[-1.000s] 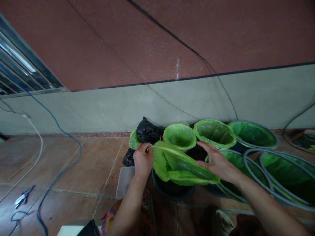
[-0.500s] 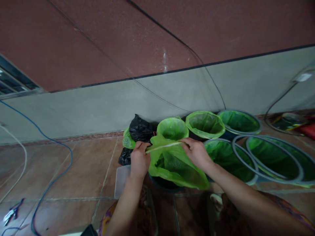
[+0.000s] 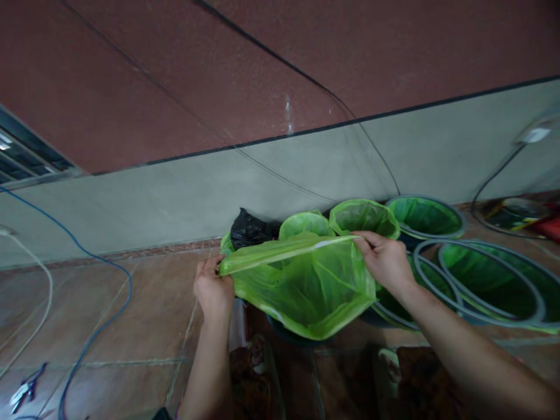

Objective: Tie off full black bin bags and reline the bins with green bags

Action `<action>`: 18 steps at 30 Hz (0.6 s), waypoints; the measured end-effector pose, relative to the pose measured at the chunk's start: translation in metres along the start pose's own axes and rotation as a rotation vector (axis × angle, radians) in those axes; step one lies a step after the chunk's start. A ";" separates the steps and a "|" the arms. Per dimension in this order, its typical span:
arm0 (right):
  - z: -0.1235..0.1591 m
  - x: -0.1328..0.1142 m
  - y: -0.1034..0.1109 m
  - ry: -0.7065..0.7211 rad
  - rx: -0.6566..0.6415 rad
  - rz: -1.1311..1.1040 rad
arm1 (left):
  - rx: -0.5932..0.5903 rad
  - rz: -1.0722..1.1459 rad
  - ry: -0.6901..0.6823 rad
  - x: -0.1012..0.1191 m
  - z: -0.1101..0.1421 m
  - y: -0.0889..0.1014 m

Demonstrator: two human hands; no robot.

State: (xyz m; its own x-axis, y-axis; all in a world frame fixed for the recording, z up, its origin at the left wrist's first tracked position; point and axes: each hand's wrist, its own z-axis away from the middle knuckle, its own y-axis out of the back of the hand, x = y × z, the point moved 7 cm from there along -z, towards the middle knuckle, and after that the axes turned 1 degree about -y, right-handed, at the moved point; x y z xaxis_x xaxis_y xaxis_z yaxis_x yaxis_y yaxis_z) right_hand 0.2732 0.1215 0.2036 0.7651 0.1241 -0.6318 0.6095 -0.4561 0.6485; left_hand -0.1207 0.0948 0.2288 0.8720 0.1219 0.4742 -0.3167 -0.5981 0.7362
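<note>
A translucent green bin liner (image 3: 306,286) is stretched wide between my two hands, its mouth facing up and toward me. My left hand (image 3: 214,289) pinches the rim at its left corner. At the right end of the same rim, my right hand (image 3: 385,259) grips the plastic between thumb and fingers. Below the bag shows the edge of a dark bin (image 3: 293,333), mostly hidden by the plastic. Just behind stand two bins lined with green bags, a left one (image 3: 306,224) and a right one (image 3: 365,216).
More lined bins with grey rims (image 3: 424,216) stand to the right, with loose grey rings (image 3: 476,242) over some. A black plastic bag (image 3: 247,228) rests by the wall. A clear plastic container (image 3: 237,326) is near my left foot. Keys (image 3: 27,388) and a blue cable (image 3: 125,297) lie leftward.
My hands have moved apart, left hand leftward and right hand rightward. The green liner's rim is pulled from a short fold into a long, taut edge, and its mouth is wider.
</note>
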 end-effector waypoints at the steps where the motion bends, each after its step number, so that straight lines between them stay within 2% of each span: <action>1: -0.001 0.005 0.004 -0.008 0.020 0.045 | 0.002 0.012 0.033 -0.005 -0.002 0.001; 6: -0.005 0.025 0.022 -0.033 0.149 0.197 | 0.007 0.154 0.236 -0.034 -0.006 -0.004; 9: -0.004 0.023 0.038 -0.058 0.236 0.139 | 0.041 0.331 0.256 -0.029 -0.004 -0.003; 11: -0.001 0.015 0.058 -0.043 0.408 0.020 | 0.214 0.448 0.191 -0.015 -0.002 0.014; 13: 0.007 0.007 0.077 -0.001 0.647 -0.063 | 0.494 0.469 0.068 0.000 0.004 0.037; 14: 0.010 0.005 0.079 0.018 0.690 -0.063 | 0.586 0.443 0.027 0.006 0.009 0.043; 15: 0.010 0.005 0.073 0.025 0.632 -0.036 | 0.591 0.393 0.009 0.009 0.012 0.041; 16: 0.010 0.007 0.058 0.016 0.476 0.002 | 0.469 0.319 0.019 0.011 0.013 0.029; 17: 0.012 0.013 0.033 0.009 0.226 0.047 | 0.252 0.227 0.048 0.009 0.014 0.007; 18: 0.019 0.022 0.004 -0.019 -0.063 0.079 | -0.120 0.111 0.053 0.007 0.020 -0.027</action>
State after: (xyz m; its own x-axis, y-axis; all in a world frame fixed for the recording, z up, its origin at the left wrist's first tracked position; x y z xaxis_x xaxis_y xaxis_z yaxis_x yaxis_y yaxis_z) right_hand 0.2881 0.1055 0.1841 0.8074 0.0734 -0.5854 0.5601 -0.4072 0.7214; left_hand -0.0985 0.0960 0.2024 0.8091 0.1033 0.5785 -0.4554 -0.5119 0.7284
